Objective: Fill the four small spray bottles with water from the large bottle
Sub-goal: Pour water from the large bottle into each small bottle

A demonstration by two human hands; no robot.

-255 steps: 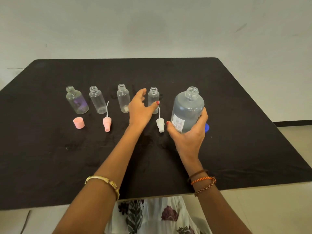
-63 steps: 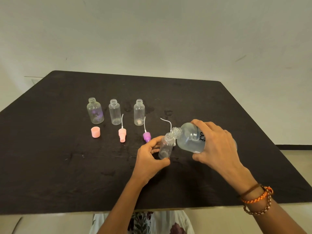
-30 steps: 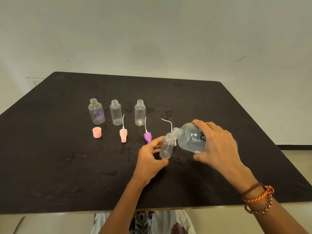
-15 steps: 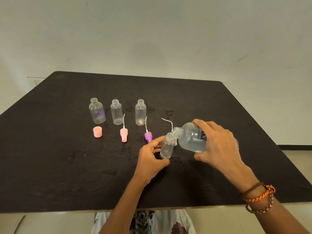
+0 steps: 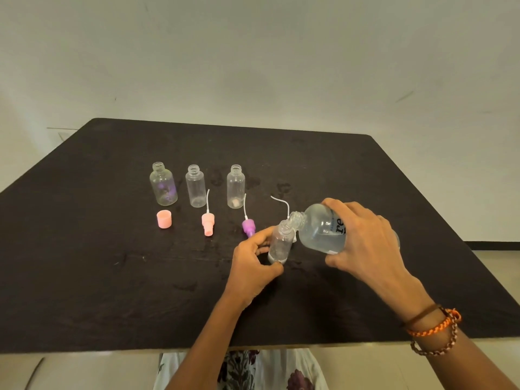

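bare forearms, braided orange and brown bracelets [image 5: 434, 327] at right wrist, floral white garment [image 5: 242, 370]

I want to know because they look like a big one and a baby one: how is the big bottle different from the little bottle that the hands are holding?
The large bottle is much wider than the small spray bottle. The large bottle is tipped over on its side by the right hand; the small one stands nearly upright in the left hand. The large bottle bears dark lettering; the small one looks plain. Both are clear, uncapped, and meet mouth to mouth.

Four small spray bottles [image 5: 163, 184] [image 5: 195, 190] [image 5: 235, 186] [image 5: 279, 242], one large bottle [image 5: 318, 232], three spray heads [image 5: 208, 223] [image 5: 248, 225] [image 5: 283, 206], one pink cap [image 5: 164, 219].
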